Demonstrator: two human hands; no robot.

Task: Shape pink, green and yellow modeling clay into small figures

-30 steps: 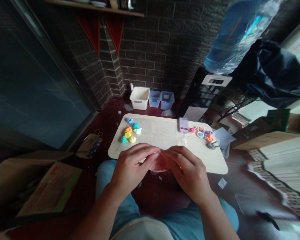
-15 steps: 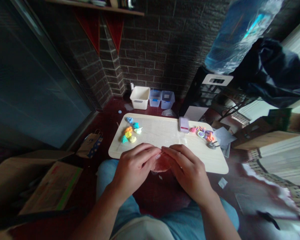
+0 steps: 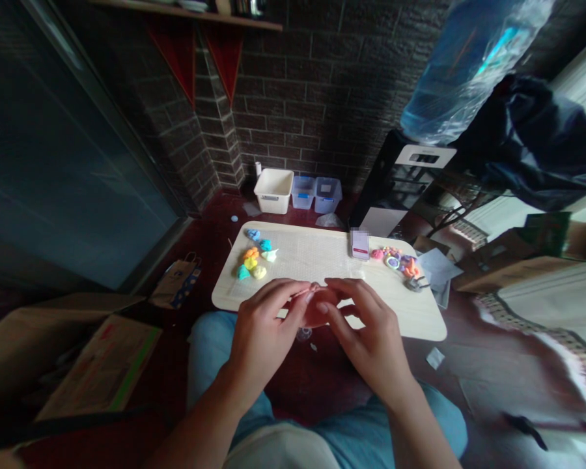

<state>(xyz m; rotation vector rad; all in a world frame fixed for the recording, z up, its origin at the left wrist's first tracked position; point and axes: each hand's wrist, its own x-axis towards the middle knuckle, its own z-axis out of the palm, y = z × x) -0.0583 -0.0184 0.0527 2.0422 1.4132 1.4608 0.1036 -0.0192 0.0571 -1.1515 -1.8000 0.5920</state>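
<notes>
Fingertips of both hands meet at frame centre, just below the near edge of the board. Left hand [image 3: 264, 332] and right hand [image 3: 368, 335] are closed round one pinkish-red lump of clay [image 3: 318, 311]; thumbs and forefingers pinch it from either side, and most of the lump is hidden behind them. It is held in the air, above the lap, not resting on the board.

Judgement: the step in hand looks like shaping or flattening the lump between the fingers. The next move would call for even pressure from both sides and a turn of the lump, so that it does not tear or stick.

Count, working outward:
- Light wooden board [image 3: 424, 319]: one, mid-frame, with a clear gridded mat on it.
- Small clay pieces [image 3: 254, 259], left part of the board: about seven, in blue, teal, orange, yellow and pale green; touching or just beside one another.
- Coloured bits and rings [image 3: 395, 260], right part of the board: a tight heap, number not readable.
- Small card or packet [image 3: 359, 245]: one, beside that heap.
- Tubs against the brick wall, upper centre: one white tub [image 3: 273, 191], two clear tubs [image 3: 315, 194].
- Paper bag [image 3: 176, 284]: one, on the floor left of the board.
</notes>
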